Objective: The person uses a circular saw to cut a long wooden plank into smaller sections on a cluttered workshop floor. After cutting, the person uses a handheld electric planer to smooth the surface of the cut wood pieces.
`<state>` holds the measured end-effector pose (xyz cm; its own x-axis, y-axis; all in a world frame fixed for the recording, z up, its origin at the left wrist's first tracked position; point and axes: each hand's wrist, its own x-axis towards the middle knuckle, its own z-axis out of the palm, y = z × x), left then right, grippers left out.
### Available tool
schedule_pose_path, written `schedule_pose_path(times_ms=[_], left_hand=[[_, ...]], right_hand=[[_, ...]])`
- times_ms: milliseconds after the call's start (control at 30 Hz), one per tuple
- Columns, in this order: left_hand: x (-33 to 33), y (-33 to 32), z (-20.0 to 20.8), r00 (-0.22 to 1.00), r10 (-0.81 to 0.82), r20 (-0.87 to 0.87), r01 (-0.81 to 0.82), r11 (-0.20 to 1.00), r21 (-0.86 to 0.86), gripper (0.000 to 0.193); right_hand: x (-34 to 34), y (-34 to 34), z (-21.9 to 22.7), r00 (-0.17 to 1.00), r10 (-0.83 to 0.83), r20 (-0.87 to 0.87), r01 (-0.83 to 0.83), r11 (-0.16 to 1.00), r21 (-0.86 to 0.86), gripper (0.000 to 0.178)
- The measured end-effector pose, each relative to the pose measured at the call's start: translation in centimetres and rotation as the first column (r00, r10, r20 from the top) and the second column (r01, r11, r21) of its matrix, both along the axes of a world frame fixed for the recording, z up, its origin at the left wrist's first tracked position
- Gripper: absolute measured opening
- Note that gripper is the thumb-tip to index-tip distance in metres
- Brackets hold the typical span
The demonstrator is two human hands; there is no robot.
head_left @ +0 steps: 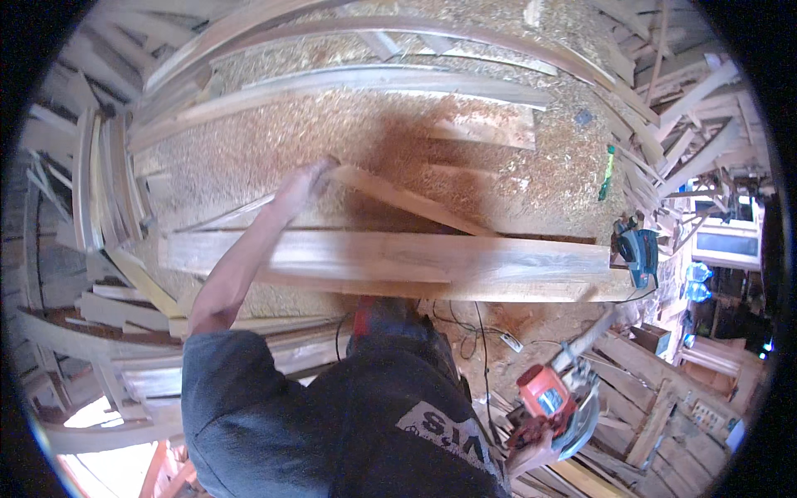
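Observation:
My left arm reaches forward over the work surface. Its hand (309, 184) is closed around the near-left end of a narrow wooden strip (407, 201), which slants to the right and down towards a wide board. That wide pale board (390, 256) lies crosswise in front of me. Low on the right, my right hand (531, 456) is closed at the rear of a red circular saw (550, 397) with a pale, rounded guard. The saw is held beside my body, away from the wide board. My right fingers are partly hidden by the saw.
A blue power tool (638, 253) rests at the board's right end. Black cables (484, 357) hang between the board and the saw. Long planks (357, 80) lie on sawdust beyond, and stacked boards (108, 178) stand at left. A green strip (607, 173) lies at right.

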<state>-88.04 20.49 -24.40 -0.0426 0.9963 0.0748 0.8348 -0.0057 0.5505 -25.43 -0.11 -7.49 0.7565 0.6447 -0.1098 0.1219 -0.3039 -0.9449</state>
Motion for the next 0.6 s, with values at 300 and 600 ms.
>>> schedule_pose_path(times_ms=[300,600], left_hand=[[-10.8,23.5,29.8,0.972,0.229,-0.058,-0.151,0.792,0.591,0.033],[-31.7,38.1,38.4,0.45,-0.159,0.879,-0.487,0.781,0.391,0.05]], right_hand=[[-1.6,-11.7,-5.3,0.832,-0.469,-0.296,0.489,0.872,-0.01,0.024],[-5.5,-16.1,-9.9,0.691,-0.635,-0.345,0.669,0.743,-0.027,0.038]])
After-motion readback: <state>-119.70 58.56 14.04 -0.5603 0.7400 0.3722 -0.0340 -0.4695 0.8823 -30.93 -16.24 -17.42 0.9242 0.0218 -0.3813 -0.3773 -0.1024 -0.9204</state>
